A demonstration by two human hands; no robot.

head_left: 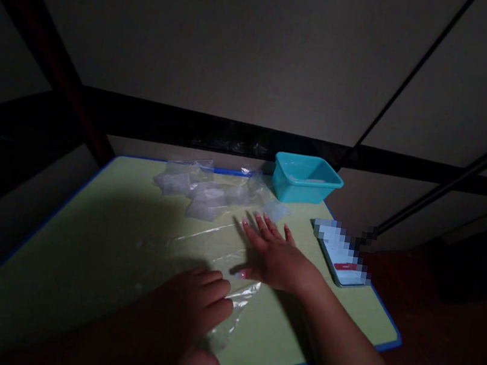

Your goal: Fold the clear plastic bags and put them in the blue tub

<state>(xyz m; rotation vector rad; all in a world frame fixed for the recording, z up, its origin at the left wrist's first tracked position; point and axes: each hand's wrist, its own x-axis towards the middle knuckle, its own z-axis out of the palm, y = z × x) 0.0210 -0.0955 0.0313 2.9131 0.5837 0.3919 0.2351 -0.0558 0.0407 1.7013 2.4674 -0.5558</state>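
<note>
A thin clear plastic sheet or bag [245, 295] lies on the light green table, its edges showing as shiny creases. My right hand [275, 257] rests on or just over it, palm down with fingers spread. Nearer to me, my left hand [197, 307] is over the plastic's near left part. Its fingers bend inward, their tips hidden, while the thumb stands well apart; nothing held shows in it. Beyond both hands, several small clear packets with whitish contents [208, 199] lie in a loose group.
At the table's far right corner stands a turquoise plastic basket [303, 193], something pale inside it. A phone [337, 254] with a lit, partly blurred screen lies along the right edge. The green table [96, 215] has a blue rim, and a panelled wall rises behind it.
</note>
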